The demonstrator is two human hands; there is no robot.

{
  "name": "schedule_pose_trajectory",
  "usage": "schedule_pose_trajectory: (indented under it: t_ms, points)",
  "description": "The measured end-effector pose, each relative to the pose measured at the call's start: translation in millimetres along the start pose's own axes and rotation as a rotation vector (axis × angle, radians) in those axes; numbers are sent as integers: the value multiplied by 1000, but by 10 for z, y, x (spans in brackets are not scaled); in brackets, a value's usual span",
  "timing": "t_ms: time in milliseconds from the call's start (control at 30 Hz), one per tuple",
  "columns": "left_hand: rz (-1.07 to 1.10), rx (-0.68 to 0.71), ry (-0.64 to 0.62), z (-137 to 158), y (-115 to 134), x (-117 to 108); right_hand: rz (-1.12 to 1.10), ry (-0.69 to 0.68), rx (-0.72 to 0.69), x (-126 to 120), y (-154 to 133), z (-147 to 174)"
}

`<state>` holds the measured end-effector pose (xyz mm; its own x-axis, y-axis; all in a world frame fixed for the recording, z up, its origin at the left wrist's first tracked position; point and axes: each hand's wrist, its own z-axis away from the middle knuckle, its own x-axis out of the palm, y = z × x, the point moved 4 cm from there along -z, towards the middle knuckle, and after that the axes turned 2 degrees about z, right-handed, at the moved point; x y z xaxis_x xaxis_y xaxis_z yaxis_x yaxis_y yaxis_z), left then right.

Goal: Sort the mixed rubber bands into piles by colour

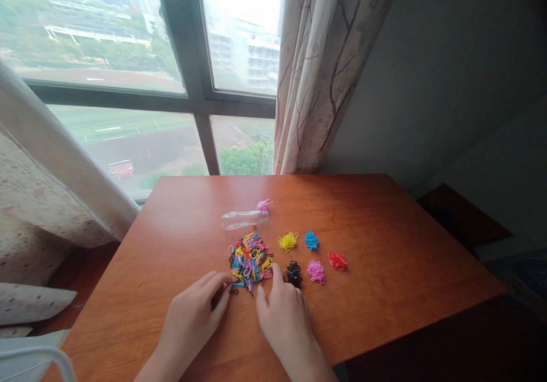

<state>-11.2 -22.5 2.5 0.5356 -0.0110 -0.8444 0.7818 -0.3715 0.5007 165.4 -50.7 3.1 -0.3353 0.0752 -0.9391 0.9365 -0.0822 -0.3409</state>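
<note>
A mixed heap of small coloured rubber bands [252,259] lies on the wooden table, with loose bands along its near edge. My left hand [194,308] is at the heap's left side, thumb and forefinger pinched together by a blue band; what is between the tips is hidden. At the near right edge of the heap, my right hand [284,313] has its thumb and forefinger apart, nothing visible between them. Right of the heap are single-colour piles: yellow bands [288,242], blue bands [311,240], black bands [293,274], pink bands [316,271] and red bands [337,260].
Behind the heap a clear plastic bottle [243,219] lies on its side beside a pink cap [263,206]. The brown table [384,222] reaches back to a window [196,97] with curtains [316,74] on both sides. A white curved rail [64,359] is at lower left.
</note>
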Motion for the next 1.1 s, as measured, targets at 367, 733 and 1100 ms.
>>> schedule_pose_trajectory:
  t_ms: [367,733,1100]
  points:
    - [6,3,0,38,13,-6,-160,-123,-130,0,-90,20]
    - [-2,73,16,103,45,4,-209,18,-175,-50,9,90]
    - [-28,111,33,78,67,15,-201,-11,-170,-55,16,86]
